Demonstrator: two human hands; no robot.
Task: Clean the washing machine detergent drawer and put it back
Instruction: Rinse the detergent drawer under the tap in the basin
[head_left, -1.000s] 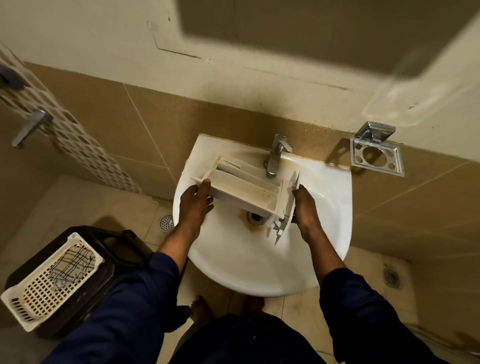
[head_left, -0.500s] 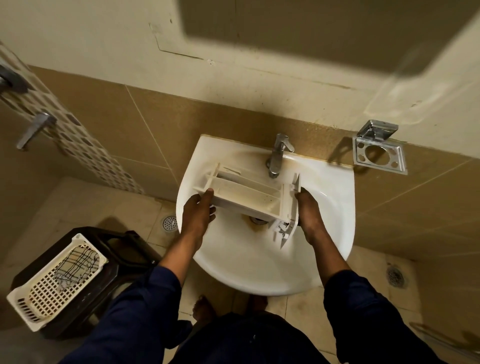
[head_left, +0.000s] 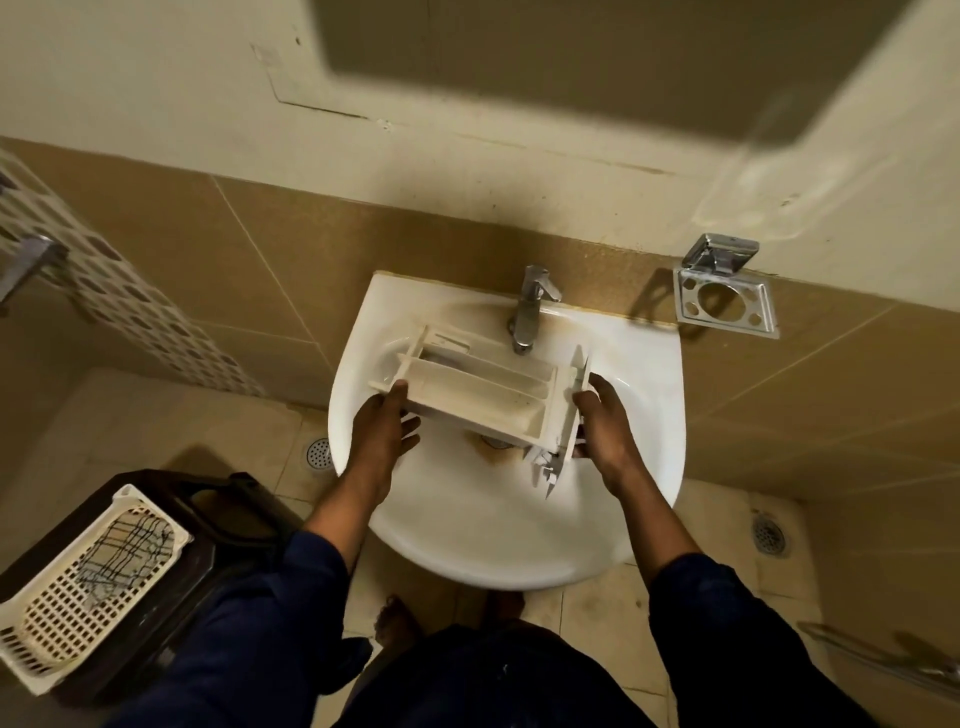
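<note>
A white detergent drawer (head_left: 483, 395) with long compartments hangs over the white wash basin (head_left: 467, 535), just below the chrome tap (head_left: 530, 306). My left hand (head_left: 382, 434) holds its left end, thumb on the top edge and fingers underneath. My right hand (head_left: 605, 426) grips its right end at the front panel, whose clips point down. The compartments face up and look stained. No water is visible at the tap.
A black stool (head_left: 223, 514) stands at the lower left with a white perforated basket (head_left: 78, 587) on it holding a checked cloth. A chrome holder (head_left: 727, 301) juts from the tiled wall on the right. Floor drains (head_left: 318, 452) flank the basin.
The drawer has stayed in both hands over the basin, tipping a little flatter. The view has shifted slightly.
</note>
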